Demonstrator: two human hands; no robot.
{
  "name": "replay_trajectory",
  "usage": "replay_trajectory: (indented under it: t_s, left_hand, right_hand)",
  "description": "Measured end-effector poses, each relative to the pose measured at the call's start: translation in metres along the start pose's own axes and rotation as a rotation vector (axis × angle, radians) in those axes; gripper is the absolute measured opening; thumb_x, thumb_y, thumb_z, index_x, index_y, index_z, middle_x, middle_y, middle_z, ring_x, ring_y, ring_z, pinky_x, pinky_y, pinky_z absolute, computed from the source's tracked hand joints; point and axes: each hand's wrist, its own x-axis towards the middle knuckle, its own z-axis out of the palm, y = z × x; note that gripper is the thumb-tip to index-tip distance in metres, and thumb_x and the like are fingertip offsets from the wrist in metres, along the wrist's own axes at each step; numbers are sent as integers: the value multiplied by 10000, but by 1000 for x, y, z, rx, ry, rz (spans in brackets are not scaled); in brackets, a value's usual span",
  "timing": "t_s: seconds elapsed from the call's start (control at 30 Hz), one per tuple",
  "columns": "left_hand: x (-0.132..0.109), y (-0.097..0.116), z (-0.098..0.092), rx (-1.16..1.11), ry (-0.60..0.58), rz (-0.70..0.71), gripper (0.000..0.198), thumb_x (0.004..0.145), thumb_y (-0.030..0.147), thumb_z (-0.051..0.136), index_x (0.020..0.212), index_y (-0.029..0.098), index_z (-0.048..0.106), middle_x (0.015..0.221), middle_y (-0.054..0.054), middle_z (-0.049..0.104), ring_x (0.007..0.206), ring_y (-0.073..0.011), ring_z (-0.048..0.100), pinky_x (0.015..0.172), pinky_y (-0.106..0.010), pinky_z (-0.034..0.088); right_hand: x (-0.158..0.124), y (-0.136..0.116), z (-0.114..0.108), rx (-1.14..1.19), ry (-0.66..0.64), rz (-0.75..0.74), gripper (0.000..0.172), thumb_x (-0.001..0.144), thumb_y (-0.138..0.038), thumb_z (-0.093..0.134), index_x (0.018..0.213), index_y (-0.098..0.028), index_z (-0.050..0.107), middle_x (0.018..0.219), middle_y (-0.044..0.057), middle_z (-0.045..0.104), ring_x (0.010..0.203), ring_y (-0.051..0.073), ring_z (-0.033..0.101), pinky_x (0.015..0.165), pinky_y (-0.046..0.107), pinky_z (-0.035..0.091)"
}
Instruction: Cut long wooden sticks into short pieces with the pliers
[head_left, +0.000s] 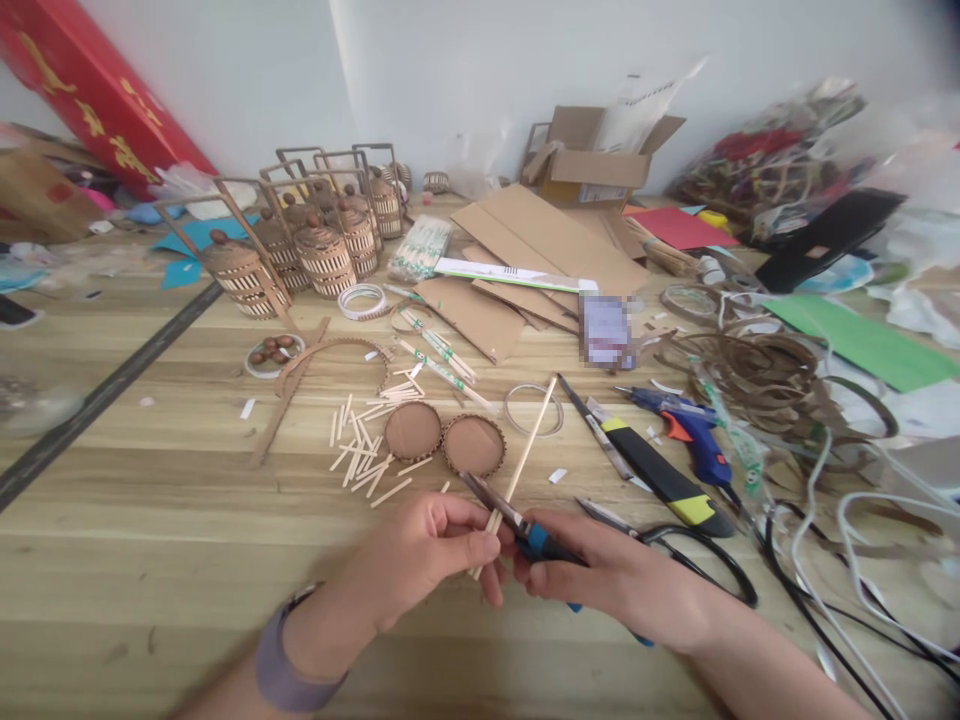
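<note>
Between its thumb and fingers, my left hand [442, 545] pinches a thin wooden chopstick [531, 440] that slants up and to the right, with a short stick piece beside it. My right hand [600, 575] is wrapped round the blue and black handles of pliers-like cutters [536, 535]. Their metal jaws lie against the chopstick near my left fingertips; whether they are closed on it I cannot tell. Just beyond are two round cardboard discs with beaded rims, a left disc [413, 431] and a right disc [475, 446]. Several cut stick pieces [360, 450] lie scattered left of them.
Black scissors [675, 545], a yellow-black utility knife [660, 475] and a blue glue gun [694, 425] lie to the right, near tangled cables and brown strips [780, 375]. Several small lidded baskets [322, 260] with tall handles stand back left. Cardboard sheets [540, 240] lie at the back.
</note>
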Motion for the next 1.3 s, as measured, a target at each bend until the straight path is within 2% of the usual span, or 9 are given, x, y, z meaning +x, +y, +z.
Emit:
replay_trajectory:
  t_s: [0.3,1.3]
  left_hand:
    - [-1,-5,-5,7,11,7,239,825,367,657,827,142,737,717,-33,710,642,-140,623,686,-242,447]
    - [1,-3,0,-69,-6,51,175,824,304,670,828,155,761,706,-7,694,613,-103,617,657,-210,457]
  right_hand:
    - [1,-1,0,34,-9,-11,196,899,-378,550,932,-189,588,832,-5,518,774,149,457,690,261,394]
    - [1,4,2,114,-14,-96,212,925,-381,533,949,-188,617,841,-3,520,761,141,454,659,249,375]
